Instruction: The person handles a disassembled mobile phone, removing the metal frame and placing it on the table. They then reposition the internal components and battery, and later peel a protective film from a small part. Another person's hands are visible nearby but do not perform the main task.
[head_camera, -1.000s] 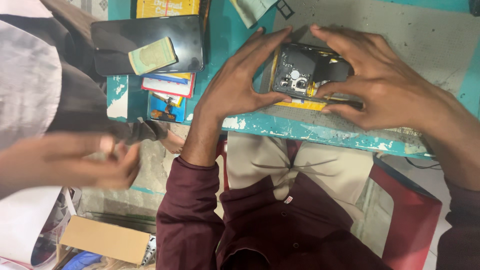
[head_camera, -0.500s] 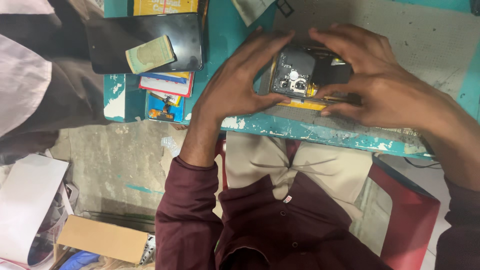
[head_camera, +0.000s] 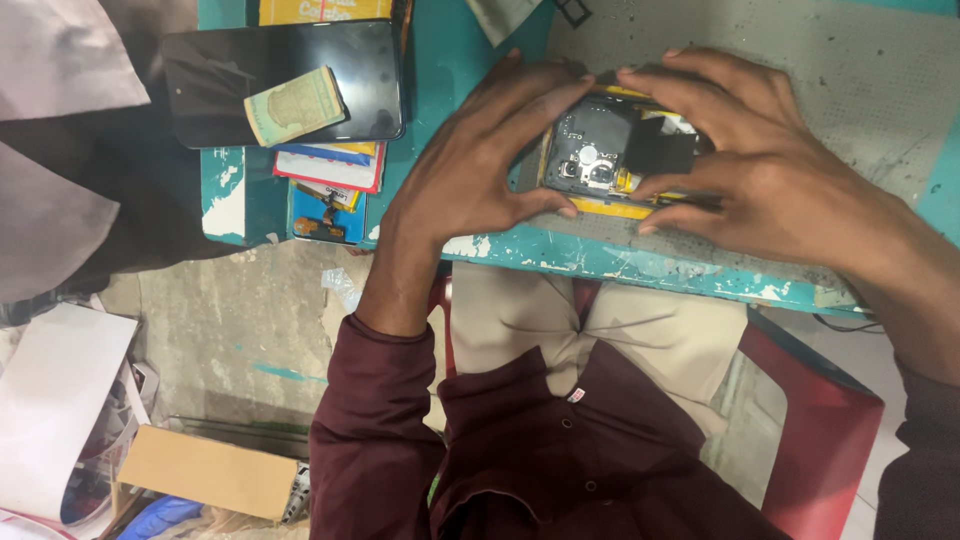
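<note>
Your left hand (head_camera: 480, 170) and right hand (head_camera: 770, 170) bracket an opened phone (head_camera: 610, 150) that lies flat on a grey work mat (head_camera: 830, 90), close to the near edge of the teal counter (head_camera: 450, 60). The phone's back is off: dark inner board up, camera cluster toward its left end, yellow frame showing along the near and far sides. Long axis runs roughly parallel to the counter's near edge.

Left grip: fingers spread wide, fingertips on the phone's far-left corner, thumb pressed at its near-left corner; a light pinch across the end rather than a closed hold. Right grip: fingers arched over the phone's right half, thumb along the near edge; how firmly they clamp cannot be told.

Toward the counter's left edge, a black phone (head_camera: 285, 80) lies screen up with a folded banknote (head_camera: 295, 105) on top. Below it sits a small stack of flat packets (head_camera: 330, 170).

On the floor at lower left, a cardboard box (head_camera: 210, 470) stands partly in view; its contents are not readable.
</note>
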